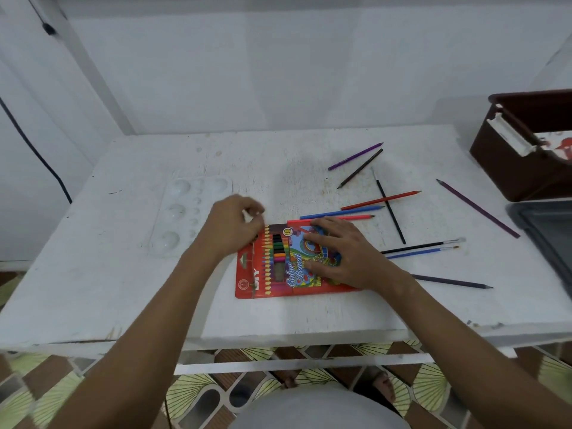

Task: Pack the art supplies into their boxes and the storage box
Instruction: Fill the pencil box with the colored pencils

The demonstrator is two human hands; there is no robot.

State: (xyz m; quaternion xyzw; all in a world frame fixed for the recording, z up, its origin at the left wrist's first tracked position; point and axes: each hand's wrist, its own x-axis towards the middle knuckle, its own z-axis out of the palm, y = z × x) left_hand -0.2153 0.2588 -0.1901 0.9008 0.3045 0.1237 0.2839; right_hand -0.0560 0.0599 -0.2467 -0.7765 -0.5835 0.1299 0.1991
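While the red pencil box (278, 267) lies flat on the white desk (123, 289), near its front middle, I judge the step in hand to be loading pencils through its far end. My right hand (343, 258) lies palm down on the box face, fingers spread and fairly straight, pressing it to the desk. My left hand (235, 224) sits at the far left corner of the box, fingers curled as if pinching at the opening or a pencil end; I cannot tell what, if anything, that grip holds.

To do this well, I would hold the box steady under the right palm and feed each pencil in along the box's length.

Loose pencils (356, 212) lie just beyond the box and further right, with brushes (424, 247) near my right wrist. A white palette (188, 209) lies left; the brown storage box (526, 156) stands far right.
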